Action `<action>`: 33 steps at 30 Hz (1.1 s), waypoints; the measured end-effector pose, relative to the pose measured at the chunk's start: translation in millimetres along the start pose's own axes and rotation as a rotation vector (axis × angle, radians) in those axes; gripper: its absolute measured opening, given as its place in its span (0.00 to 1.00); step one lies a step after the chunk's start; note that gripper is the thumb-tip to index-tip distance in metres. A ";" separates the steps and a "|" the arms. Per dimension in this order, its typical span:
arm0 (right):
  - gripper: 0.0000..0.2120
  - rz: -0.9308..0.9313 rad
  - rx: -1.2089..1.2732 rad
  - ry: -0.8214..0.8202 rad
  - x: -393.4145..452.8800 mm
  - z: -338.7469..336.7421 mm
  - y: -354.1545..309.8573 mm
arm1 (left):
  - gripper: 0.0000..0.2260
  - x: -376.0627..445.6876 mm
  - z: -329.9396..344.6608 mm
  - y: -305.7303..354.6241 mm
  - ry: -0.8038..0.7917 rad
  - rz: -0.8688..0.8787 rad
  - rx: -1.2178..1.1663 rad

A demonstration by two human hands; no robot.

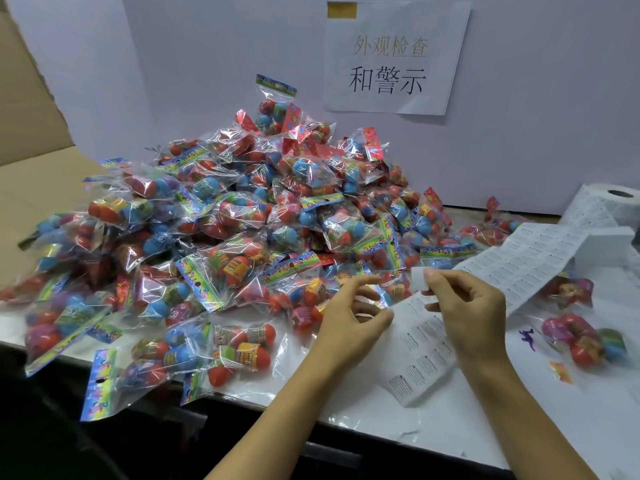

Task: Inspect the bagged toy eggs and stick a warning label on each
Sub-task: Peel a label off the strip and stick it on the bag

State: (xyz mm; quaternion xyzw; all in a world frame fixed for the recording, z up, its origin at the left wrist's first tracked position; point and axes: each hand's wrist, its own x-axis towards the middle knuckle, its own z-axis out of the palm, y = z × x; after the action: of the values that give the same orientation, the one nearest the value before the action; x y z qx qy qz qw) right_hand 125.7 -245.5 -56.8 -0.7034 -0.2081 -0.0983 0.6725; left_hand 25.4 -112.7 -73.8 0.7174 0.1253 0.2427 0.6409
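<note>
Right now both hands work over the label strip [427, 344], a long white sheet of printed warning labels that runs from the roll [613, 206] at the far right down across the table [433, 434] toward the near edge. The right hand [464, 306] is raised above the strip, forearm coming up from the lower right, with thumb and forefinger pinched shut on a single small white label [419, 279] held up at its fingertips. The left hand [349, 322] reaches in from below, fingers curled and spread; its thumb presses the left edge of the strip, and I cannot tell whether the fingers grip anything.

Beyond and left of the hands, the pile of bagged toy eggs [242, 220] rises against the white back wall [536, 98], where a paper sign [394, 60] with printed characters is stuck. Bags spill to the near left edge of the table, and one bag [100, 382] hangs partly over it. A few loose bags [581, 337] lie to the right of the strip, apart from the pile. Open white surface remains between the forearms and along the near right edge. A cardboard flap [24, 133] stands at the far left.
</note>
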 end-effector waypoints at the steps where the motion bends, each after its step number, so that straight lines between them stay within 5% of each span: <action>1: 0.04 -0.037 -0.026 -0.011 -2.1 1.0 -1.0 | 0.15 -0.1 0.7 0.1 -0.008 0.015 -0.014; 4: 0.08 -0.207 -0.109 -0.047 -8.3 4.4 -4.3 | 0.03 1.2 0.7 2.7 0.011 0.022 -0.047; 7: 0.05 -0.357 -0.173 -0.114 -12.2 7.0 -4.2 | 0.11 3.5 -0.8 4.4 0.017 -0.059 -0.169; 13: 0.06 -0.492 -0.206 -0.231 -15.2 8.8 -4.3 | 0.11 3.8 -2.4 8.2 0.016 -0.129 -0.331; 20: 0.03 -0.462 -0.213 -0.107 -12.4 7.1 -2.8 | 0.11 2.4 -2.7 13.6 0.018 -0.159 -0.379; 33: 0.13 -0.373 -0.146 -0.332 -14.3 9.3 -1.3 | 0.06 5.8 -8.5 8.9 0.009 -0.147 -0.501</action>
State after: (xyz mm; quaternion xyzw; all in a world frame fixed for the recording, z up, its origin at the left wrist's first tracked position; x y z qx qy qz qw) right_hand 111.1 -238.6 -62.3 -0.7060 -0.4342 -0.1184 0.5468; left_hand 24.9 -103.9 -63.5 0.5243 0.1157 0.2220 0.8139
